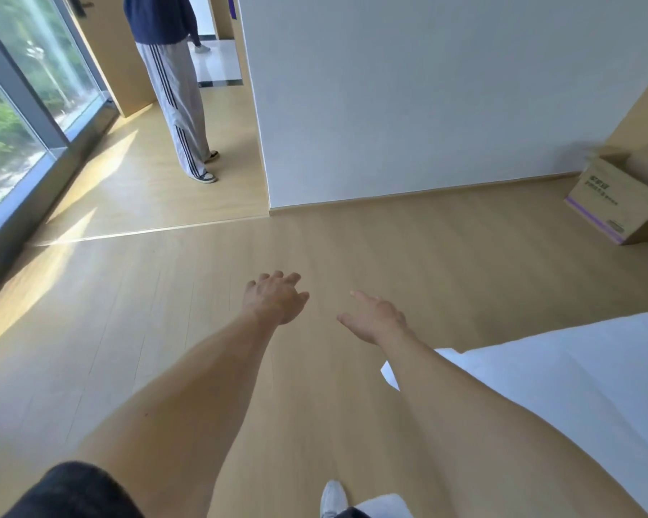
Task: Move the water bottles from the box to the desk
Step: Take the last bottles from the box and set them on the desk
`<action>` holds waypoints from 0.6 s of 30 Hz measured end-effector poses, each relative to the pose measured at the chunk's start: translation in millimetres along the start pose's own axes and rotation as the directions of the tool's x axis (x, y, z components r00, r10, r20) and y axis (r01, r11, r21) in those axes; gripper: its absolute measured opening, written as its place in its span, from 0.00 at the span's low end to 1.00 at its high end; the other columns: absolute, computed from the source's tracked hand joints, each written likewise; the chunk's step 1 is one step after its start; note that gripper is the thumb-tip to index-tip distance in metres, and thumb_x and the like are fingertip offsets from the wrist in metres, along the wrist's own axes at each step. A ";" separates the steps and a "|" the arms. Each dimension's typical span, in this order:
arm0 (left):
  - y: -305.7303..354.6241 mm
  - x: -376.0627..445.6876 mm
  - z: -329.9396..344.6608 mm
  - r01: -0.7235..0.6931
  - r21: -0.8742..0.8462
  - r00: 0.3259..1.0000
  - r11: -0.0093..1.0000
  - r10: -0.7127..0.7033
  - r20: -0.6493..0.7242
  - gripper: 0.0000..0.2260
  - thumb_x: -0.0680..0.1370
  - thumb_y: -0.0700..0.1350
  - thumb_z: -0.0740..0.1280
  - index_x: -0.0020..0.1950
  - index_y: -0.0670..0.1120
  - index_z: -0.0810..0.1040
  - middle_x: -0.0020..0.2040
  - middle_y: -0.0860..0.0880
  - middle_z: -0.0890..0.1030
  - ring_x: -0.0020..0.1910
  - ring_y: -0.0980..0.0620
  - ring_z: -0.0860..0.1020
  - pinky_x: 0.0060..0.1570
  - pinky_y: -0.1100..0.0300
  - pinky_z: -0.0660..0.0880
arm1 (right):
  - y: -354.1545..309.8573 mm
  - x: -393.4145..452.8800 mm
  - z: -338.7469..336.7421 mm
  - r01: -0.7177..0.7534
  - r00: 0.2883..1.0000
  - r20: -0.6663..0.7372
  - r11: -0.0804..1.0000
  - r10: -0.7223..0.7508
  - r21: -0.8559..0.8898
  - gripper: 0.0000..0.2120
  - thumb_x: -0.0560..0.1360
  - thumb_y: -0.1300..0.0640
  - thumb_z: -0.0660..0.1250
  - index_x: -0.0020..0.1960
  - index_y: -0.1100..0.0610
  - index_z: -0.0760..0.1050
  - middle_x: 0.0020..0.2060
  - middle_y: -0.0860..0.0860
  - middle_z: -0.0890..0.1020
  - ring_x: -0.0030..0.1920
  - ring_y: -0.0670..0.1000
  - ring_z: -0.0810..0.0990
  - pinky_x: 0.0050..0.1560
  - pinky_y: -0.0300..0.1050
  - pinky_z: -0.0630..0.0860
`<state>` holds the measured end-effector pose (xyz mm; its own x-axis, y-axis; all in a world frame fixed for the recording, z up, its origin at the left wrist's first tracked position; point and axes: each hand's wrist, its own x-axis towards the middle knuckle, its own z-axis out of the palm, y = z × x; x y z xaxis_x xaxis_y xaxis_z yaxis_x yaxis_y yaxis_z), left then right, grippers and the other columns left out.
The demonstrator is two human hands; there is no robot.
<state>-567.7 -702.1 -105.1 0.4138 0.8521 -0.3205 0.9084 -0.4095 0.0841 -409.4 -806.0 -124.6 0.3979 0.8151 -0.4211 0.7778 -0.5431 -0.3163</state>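
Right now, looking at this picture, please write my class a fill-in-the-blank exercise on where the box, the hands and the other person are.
1. The cardboard box stands on the floor at the far ____ of the view, by the wall.
2. Both the left hand and the right hand hold ____.
3. The other person stands beside the big ____ on the left.
4. The white bed is on the ____ side.

Missing words: right; nothing; window; right

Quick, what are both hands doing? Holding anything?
Left hand: open, loosely curled, holding nothing.
Right hand: open, fingers stretched out, holding nothing.
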 end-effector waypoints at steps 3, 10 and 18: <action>26.8 48.1 -10.4 -0.029 0.006 1.000 1.000 0.029 0.010 0.25 0.83 0.60 0.54 0.79 0.56 0.62 0.75 0.48 0.68 0.74 0.44 0.65 0.72 0.48 0.63 | 12.0 39.5 -24.7 -0.023 1.000 -0.009 1.000 0.023 0.004 0.34 0.78 0.36 0.60 0.80 0.47 0.57 0.75 0.53 0.68 0.74 0.57 0.66 0.69 0.53 0.65; 103.1 167.4 -27.8 -0.181 0.038 0.983 0.983 0.180 0.049 0.24 0.83 0.60 0.54 0.78 0.56 0.63 0.75 0.48 0.68 0.74 0.44 0.65 0.70 0.47 0.62 | 69.2 122.5 -76.7 -0.179 0.983 -0.026 0.982 0.181 0.061 0.31 0.77 0.38 0.60 0.78 0.45 0.60 0.72 0.54 0.70 0.72 0.57 0.68 0.68 0.52 0.66; 198.3 328.1 -59.4 -0.430 0.050 0.901 0.901 0.426 0.078 0.24 0.83 0.59 0.54 0.78 0.55 0.63 0.74 0.47 0.69 0.73 0.44 0.66 0.70 0.48 0.62 | 133.3 227.4 -148.9 -0.426 0.898 -0.070 0.897 0.435 0.117 0.30 0.78 0.40 0.61 0.77 0.46 0.62 0.72 0.55 0.71 0.72 0.57 0.69 0.68 0.51 0.66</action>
<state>-248.2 -484.4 -137.6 0.7552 0.5684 -0.3265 0.6379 -0.7519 0.1665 -142.8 -663.0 -135.9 0.7297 0.5091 -0.4566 0.4715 -0.8581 -0.2033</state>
